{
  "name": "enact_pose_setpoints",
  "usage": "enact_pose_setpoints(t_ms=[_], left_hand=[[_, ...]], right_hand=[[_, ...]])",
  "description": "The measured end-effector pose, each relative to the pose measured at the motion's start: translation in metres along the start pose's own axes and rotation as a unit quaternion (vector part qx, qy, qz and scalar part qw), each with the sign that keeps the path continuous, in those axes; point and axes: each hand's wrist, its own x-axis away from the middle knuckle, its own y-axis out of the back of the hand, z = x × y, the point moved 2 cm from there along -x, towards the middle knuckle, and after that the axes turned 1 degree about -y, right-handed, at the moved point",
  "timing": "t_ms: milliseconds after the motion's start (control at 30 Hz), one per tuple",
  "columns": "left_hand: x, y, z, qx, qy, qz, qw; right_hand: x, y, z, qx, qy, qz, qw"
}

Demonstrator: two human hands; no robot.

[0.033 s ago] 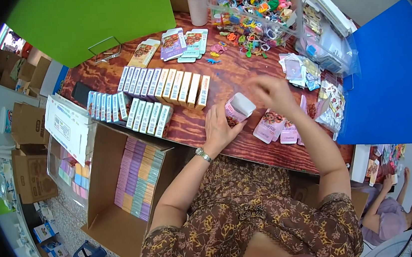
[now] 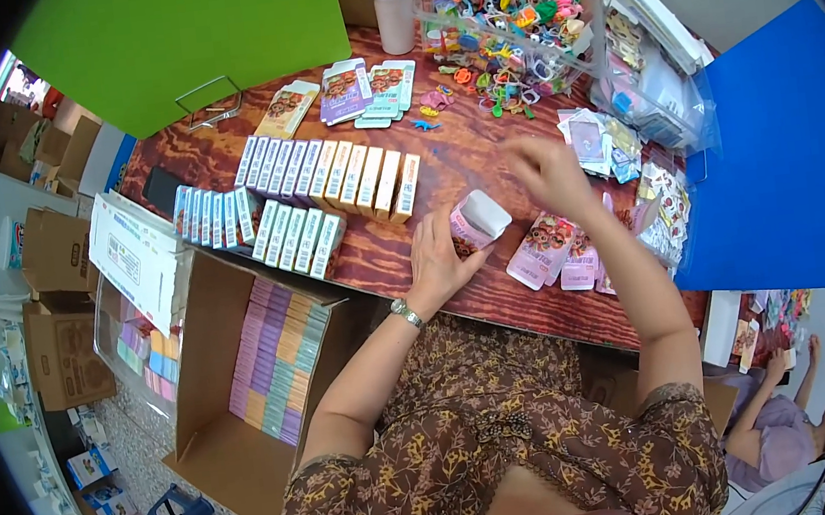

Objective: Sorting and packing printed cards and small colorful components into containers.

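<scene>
My left hand [image 2: 441,258], with a watch at its wrist, grips a small pink carton [image 2: 467,232] near the table's front edge. The carton is tilted and its pale top flap [image 2: 484,212] stands up. Above and to the right of it hovers my right hand [image 2: 550,175], its fingers curled together; whatever they may hold is hidden. Flat pink cartons [image 2: 539,252] lie beneath my right forearm. To the left of my left hand, filled cartons with orange [image 2: 369,177], purple [image 2: 274,161], green [image 2: 296,236] and blue [image 2: 217,216] markings stand in rows.
A clear bin [image 2: 508,16] heaped with small coloured plastic trinkets stands at the back, beside a pale bottle [image 2: 395,13]. Loose trinkets [image 2: 436,102] and clear packets [image 2: 606,142] lie nearer. An open cardboard box [image 2: 206,380] of packed cartons sits left; another person works at lower right.
My right hand has shifted slightly right and away from the carton. My left hand keeps its hold, and the carton has turned a little.
</scene>
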Motion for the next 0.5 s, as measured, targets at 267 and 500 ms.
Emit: enact_pose_setpoints(t_ms=[267,500], left_hand=[[0.01,-0.015,0.014,0.018,-0.035,-0.003,0.999],[0.009,-0.014,0.014,0.028,-0.031,-0.003,0.999]], right_hand=[[-0.1,-0.029,-0.145,0.201,-0.088,0.007,0.976],[-0.097,-0.049,-0.117,0.145,-0.08,0.074,0.983]])
